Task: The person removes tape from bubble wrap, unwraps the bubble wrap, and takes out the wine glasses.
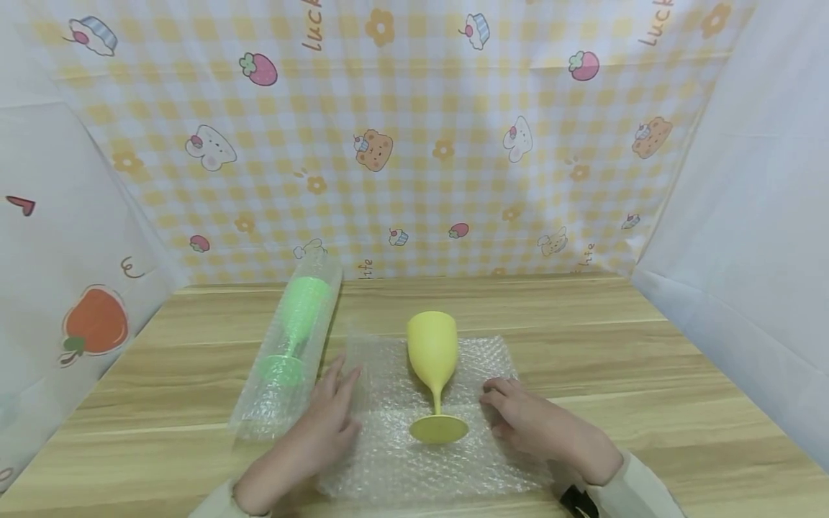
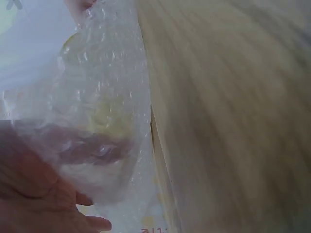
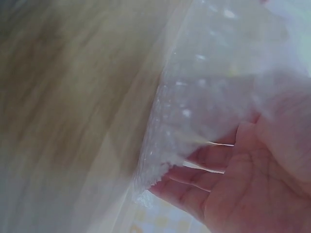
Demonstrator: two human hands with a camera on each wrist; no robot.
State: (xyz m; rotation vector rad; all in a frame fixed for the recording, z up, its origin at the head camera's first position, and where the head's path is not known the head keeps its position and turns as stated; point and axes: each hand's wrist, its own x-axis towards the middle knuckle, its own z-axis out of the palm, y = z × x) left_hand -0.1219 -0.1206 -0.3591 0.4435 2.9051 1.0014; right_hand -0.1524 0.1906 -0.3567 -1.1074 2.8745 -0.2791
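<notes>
On the clear bubble-wrap sheet (image 1: 385, 457) lies a yellow, stemmed, plastic-looking goblet (image 1: 432, 351). Left hand (image 1: 330, 419) is spread; whether right hand (image 1: 534, 423) pinches, I cannot tell. Wrapping seems beginning, and next calls for folding one edge over.

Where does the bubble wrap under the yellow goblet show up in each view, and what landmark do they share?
Head: bubble wrap spread at lower centre, beneath the yellow goblet.
Left wrist: left half, top to bottom, by the left hand.
Right wrist: centre to upper right, at the right hand's fingertips.
Shared landmark: the wood-grain table, blurred in both wrist views.
</notes>
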